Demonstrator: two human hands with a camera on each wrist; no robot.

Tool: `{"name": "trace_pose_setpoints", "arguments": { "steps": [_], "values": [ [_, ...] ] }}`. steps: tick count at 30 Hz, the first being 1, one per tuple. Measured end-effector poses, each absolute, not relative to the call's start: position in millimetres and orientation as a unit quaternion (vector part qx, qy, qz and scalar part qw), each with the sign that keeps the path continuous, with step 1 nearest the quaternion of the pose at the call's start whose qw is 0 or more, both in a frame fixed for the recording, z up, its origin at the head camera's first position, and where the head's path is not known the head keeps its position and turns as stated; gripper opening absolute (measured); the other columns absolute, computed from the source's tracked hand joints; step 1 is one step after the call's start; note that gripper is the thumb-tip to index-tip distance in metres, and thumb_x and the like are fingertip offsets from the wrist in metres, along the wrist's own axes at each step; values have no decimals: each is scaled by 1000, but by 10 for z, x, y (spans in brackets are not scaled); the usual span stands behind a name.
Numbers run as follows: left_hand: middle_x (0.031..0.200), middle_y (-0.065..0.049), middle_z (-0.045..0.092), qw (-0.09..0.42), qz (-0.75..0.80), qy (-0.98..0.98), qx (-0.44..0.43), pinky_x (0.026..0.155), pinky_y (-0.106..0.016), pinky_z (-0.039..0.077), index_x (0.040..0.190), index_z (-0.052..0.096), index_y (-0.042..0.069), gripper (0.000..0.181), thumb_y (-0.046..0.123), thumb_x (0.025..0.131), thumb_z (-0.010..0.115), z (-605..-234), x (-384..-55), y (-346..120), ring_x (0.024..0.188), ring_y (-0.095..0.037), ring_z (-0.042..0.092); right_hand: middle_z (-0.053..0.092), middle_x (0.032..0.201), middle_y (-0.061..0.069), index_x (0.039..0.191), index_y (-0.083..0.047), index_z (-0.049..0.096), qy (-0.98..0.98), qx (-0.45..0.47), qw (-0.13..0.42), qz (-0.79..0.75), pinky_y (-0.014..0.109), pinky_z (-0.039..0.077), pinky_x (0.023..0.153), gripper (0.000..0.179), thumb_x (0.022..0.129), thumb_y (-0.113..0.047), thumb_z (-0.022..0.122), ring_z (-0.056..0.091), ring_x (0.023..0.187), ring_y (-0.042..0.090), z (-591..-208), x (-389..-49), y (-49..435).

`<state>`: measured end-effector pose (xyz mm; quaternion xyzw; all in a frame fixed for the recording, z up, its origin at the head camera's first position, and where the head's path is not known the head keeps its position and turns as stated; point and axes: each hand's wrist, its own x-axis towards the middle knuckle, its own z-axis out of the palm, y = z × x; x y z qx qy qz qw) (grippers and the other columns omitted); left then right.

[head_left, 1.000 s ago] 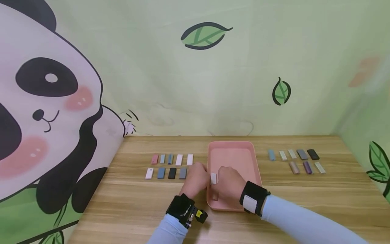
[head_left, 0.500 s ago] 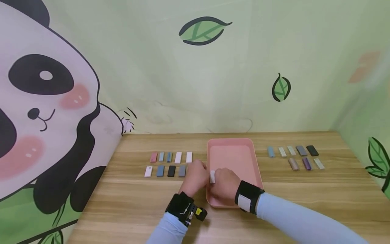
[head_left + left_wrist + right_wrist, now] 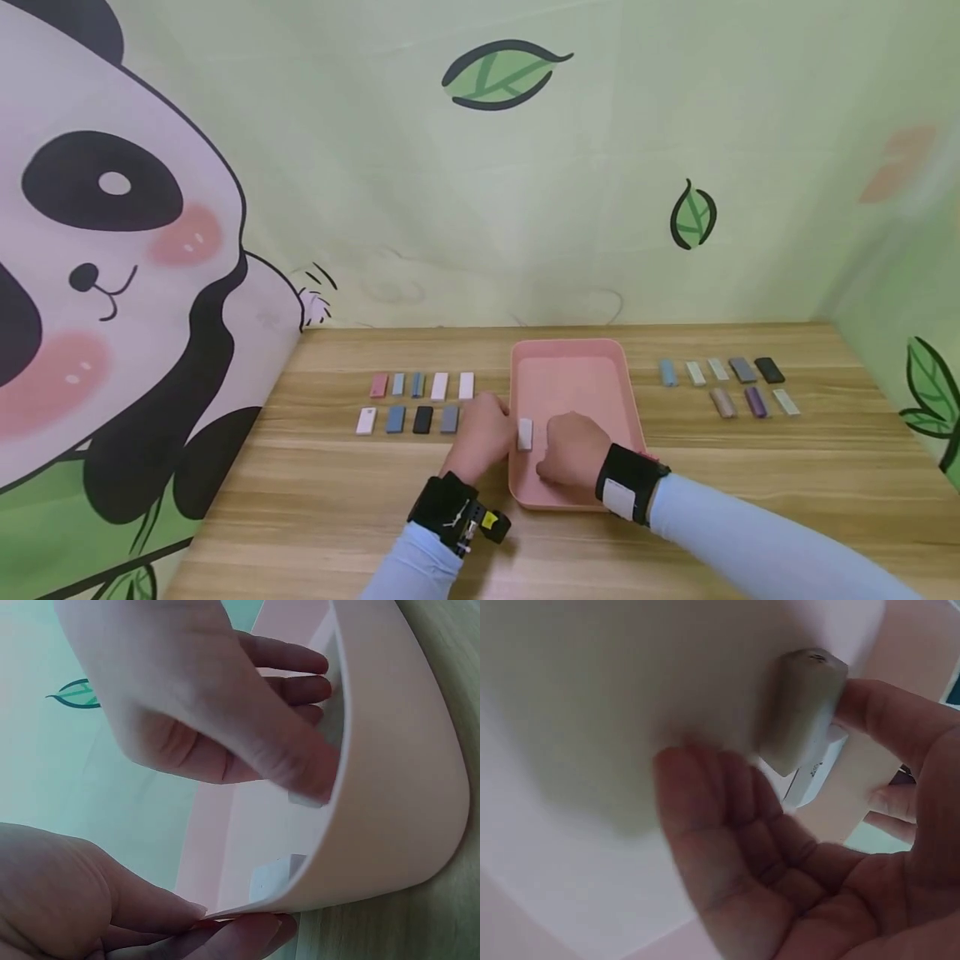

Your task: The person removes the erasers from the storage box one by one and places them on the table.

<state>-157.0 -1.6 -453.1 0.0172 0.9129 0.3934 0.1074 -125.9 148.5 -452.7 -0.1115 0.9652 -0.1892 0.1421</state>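
My left hand [image 3: 487,435] pinches the left rim of the pink tray [image 3: 624,392] between thumb and fingers, as the left wrist view shows. My right hand [image 3: 576,452] is inside the tray, its fingers loosely bent and spread from the thumb. In the right wrist view, a pale, rounded block with a port in its end [image 3: 804,712] lies against that thumb, with the fingers apart from its other side. Beside it is a white block [image 3: 525,434] with small print, along the tray's left wall. In the head view my right hand hides the pale block.
Two rows of small flat blocks, among them a black one [image 3: 422,420] and a pink one [image 3: 378,385], lie left of the tray. Right of it are two more rows, with a purple block [image 3: 756,402] and a black one [image 3: 769,369]. A printed cloth [image 3: 375,167] rises behind the table.
My right hand moves left toward the white block, then back right, uncovering it. The brownish block seen near the tray's front-left is now hidden. My left hand stays at the rim.
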Motion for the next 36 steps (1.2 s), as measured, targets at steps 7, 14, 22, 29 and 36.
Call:
{"name": "trace_pose_setpoints", "arguments": {
  "steps": [7, 14, 22, 29, 36],
  "values": [
    [53, -1, 49, 117, 387, 915, 8, 40, -27, 39, 56, 53, 9, 30, 9, 86, 53, -4533, -1575, -8, 46, -16, 50, 47, 65, 5, 80, -8, 52, 959, -107, 159, -207, 28, 39, 56, 17, 78, -13, 68, 48, 61, 18, -4499, -1279, 1533],
    [56, -3, 52, 120, 385, 915, 7, 42, -27, 40, 59, 54, 9, 30, 11, 89, 53, -4522, -1566, 7, 48, -16, 51, 48, 62, 3, 74, -9, 52, 958, -114, 139, -225, 28, 39, 54, 12, 80, -10, 63, 48, 58, 17, -4492, -1288, 1630],
    [58, -3, 54, 118, 386, 915, 11, 44, -27, 42, 64, 60, 5, 27, 13, 90, 55, -4513, -1566, 10, 50, -16, 52, 51, 65, -2, 69, -12, 55, 956, -96, 79, -265, 28, 42, 57, 16, 81, -14, 66, 49, 62, 15, -4322, -1334, 1853],
    [57, -3, 50, 113, 387, 915, 15, 41, -27, 39, 61, 55, 8, 28, 11, 89, 54, -4527, -1566, 16, 47, -16, 50, 54, 71, 4, 79, -7, 60, 934, -70, 71, -344, 28, 44, 57, 13, 81, -16, 69, 51, 63, 17, -4177, -1432, 2207],
    [53, -1, 43, 110, 387, 915, 17, 39, -26, 34, 57, 48, 10, 30, 8, 87, 51, -4521, -1567, 10, 45, -16, 46, 58, 73, 3, 80, -5, 64, 952, -49, 1, -301, 30, 45, 56, 16, 79, -20, 68, 52, 63, 16, -4131, -1499, 2679]
  ]
}}
